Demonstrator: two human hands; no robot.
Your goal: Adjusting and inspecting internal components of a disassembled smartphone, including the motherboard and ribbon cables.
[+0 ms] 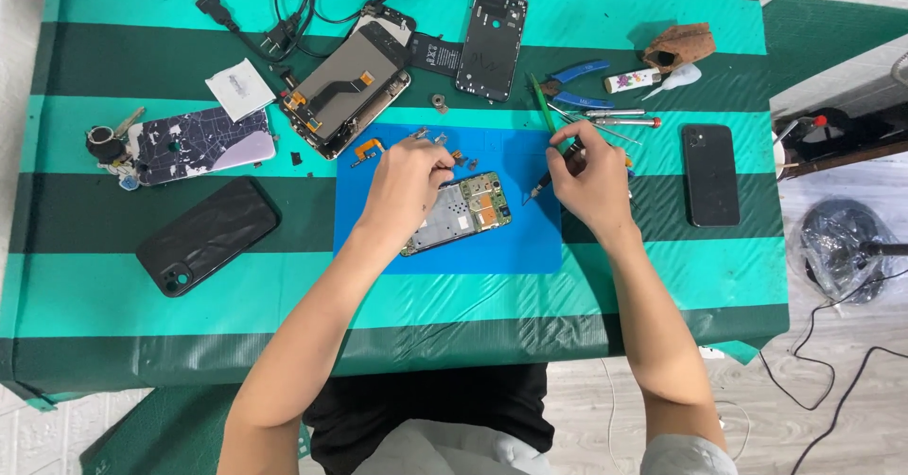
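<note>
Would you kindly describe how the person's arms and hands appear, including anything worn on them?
Both forearms are bare, with no sleeves showing. The left hand and right hand wear no gloves; no watch, bracelet or ring is visible.

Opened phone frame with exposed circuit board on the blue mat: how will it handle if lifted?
The opened phone frame looks thin and flat, so probably light and fairly stiff. Its exposed board seems fragile; edges are likely safest. On the blue mat it probably won't slide. The left hand rests on it.

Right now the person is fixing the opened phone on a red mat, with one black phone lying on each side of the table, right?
Not quite: the head view shows the mat is blue, not red. The opened phone does lie on it under the left hand and right hand, with a black phone on the left and another on the right.
</note>
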